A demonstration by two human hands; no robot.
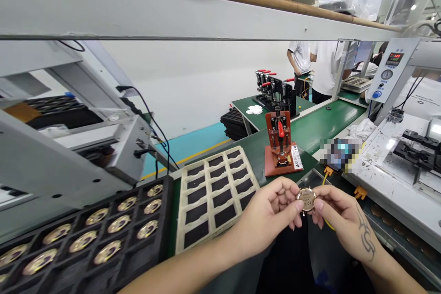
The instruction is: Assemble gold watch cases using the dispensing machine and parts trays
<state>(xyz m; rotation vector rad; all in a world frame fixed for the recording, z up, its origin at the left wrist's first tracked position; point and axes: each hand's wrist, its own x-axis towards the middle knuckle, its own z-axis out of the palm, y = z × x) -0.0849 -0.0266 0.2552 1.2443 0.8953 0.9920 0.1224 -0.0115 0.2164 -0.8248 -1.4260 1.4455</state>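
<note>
Both hands meet in front of me over the green bench edge and pinch one small round copper-coloured disc point(306, 200). My left hand point(272, 213) grips it from the left with curled fingers. My right hand point(339, 220) holds its right rim between thumb and fingertip. A yellow wire point(327, 225) runs down behind the right hand. Just beyond the disc stands an orange toggle-clamp fixture point(280, 149) with a red handle.
A black tray point(103, 239) of several gold round parts lies at the lower left. Beside it sits a beige tray point(215, 193) with dark square pockets. A grey machine point(69, 147) is on the left, a white station point(396, 165) on the right. People stand far back.
</note>
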